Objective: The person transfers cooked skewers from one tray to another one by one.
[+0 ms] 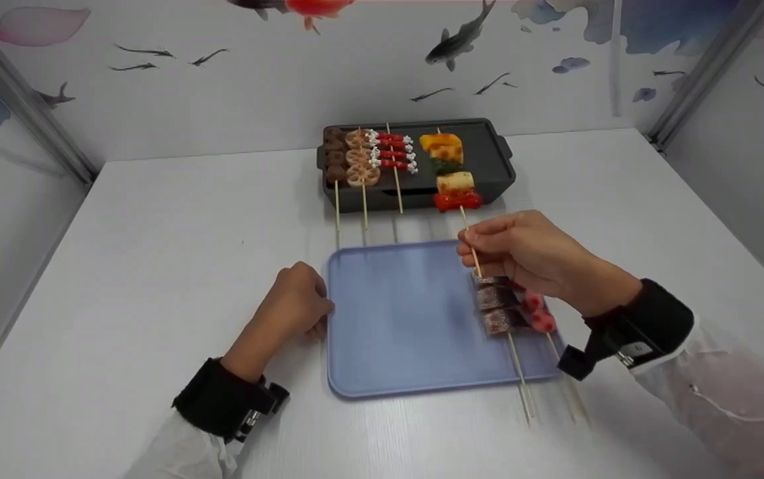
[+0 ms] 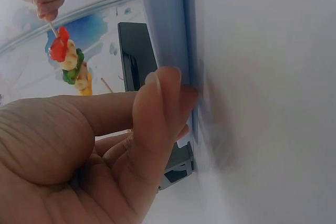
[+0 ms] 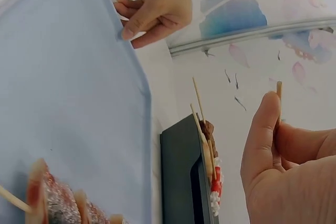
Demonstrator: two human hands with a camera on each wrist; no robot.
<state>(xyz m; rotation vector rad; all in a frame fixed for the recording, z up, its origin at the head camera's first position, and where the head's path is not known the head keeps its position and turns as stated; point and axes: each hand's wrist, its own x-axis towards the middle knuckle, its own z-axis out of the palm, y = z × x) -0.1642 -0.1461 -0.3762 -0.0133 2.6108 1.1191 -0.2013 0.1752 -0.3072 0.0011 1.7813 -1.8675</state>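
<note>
My right hand (image 1: 538, 256) pinches the bare stick of a vegetable skewer (image 1: 453, 181) between thumb and fingers. Its yellow, green, cream and red pieces are over the right part of the black grill (image 1: 491, 159); whether they touch it I cannot tell. At the left edge of the blue tray (image 1: 401, 326), my left hand (image 1: 296, 299) grips the rim, thumb on top, as the right wrist view shows. Below my right hand, a skewer of dark-skinned chunks (image 1: 498, 311) and a skewer of pink-red pieces (image 1: 541, 319) lie on the tray, partly hidden by that hand.
On the grill's left side lie a skewer of brown pieces (image 1: 336, 159), a lotus-root skewer (image 1: 362, 174) and a red-and-white skewer (image 1: 393, 152), sticks jutting over the front. The white table (image 1: 175, 266) is bounded by printed wall panels (image 1: 222, 100).
</note>
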